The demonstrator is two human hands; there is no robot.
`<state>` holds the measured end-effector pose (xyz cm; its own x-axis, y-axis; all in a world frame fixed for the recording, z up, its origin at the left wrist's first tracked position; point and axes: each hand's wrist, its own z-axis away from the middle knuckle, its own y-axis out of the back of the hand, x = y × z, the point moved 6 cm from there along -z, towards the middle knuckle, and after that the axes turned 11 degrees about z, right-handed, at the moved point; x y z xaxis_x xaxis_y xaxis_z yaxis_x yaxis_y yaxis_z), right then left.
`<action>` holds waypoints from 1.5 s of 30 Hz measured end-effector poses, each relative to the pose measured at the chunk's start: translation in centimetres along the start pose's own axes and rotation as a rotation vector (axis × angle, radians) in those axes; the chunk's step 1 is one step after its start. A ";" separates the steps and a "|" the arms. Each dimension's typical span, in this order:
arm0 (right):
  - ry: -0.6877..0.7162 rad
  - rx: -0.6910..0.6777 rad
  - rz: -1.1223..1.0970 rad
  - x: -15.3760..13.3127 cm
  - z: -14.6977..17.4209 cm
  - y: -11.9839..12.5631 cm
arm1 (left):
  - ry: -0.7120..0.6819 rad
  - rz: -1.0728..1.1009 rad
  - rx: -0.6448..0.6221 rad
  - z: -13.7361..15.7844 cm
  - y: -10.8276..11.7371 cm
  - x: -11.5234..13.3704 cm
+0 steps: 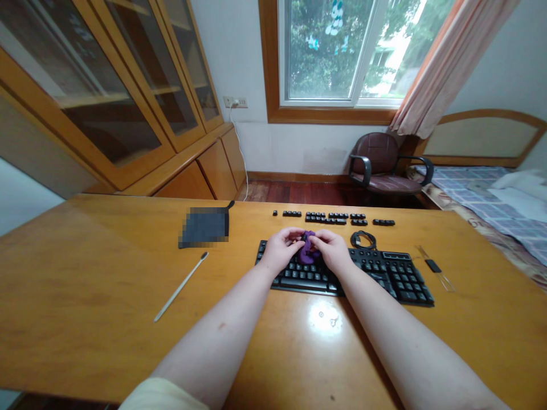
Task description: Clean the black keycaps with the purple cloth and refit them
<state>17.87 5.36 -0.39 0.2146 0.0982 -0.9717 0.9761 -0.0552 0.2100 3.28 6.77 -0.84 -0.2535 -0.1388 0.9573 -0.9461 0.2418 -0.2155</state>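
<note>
Over the black keyboard [307, 283], both hands meet at a crumpled purple cloth [306, 255]. My left hand [280, 249] is closed, its thumb and fingers pinching a small black keycap [304, 237] at the top of the cloth; the keycap is partly hidden. Closed on the cloth's right side is my right hand [332, 249], with the fingertips pressed together. Part of the cloth hangs down onto the keys. The hands and forearms cover the middle of the keyboard and some of its upper rows.
Several loose keycaps [315, 217] stand in rows behind the keyboard. A coiled black cable [363, 240] lies by its top edge, and a wire keycap puller [433, 265] to its right. On the left are a toothbrush [182, 286] and a dark pouch [205, 225] on the wooden table [106, 285].
</note>
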 end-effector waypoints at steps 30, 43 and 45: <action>-0.013 -0.098 -0.108 0.4 0.1 -0.8 | -0.201 -0.493 -0.098 0.9 -1.0 2.4; -0.025 0.090 -0.130 0.2 0.0 0.1 | -0.228 -0.490 -0.080 0.8 -1.0 2.3; -0.019 0.155 -0.137 0.1 0.0 0.7 | -0.229 -0.474 -0.072 0.8 -0.9 2.2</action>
<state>18.56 5.34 -0.35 0.0779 0.0968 -0.9923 0.9791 -0.1949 0.0578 3.46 5.46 1.28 0.1534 -0.4535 0.8780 -0.9534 0.1657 0.2522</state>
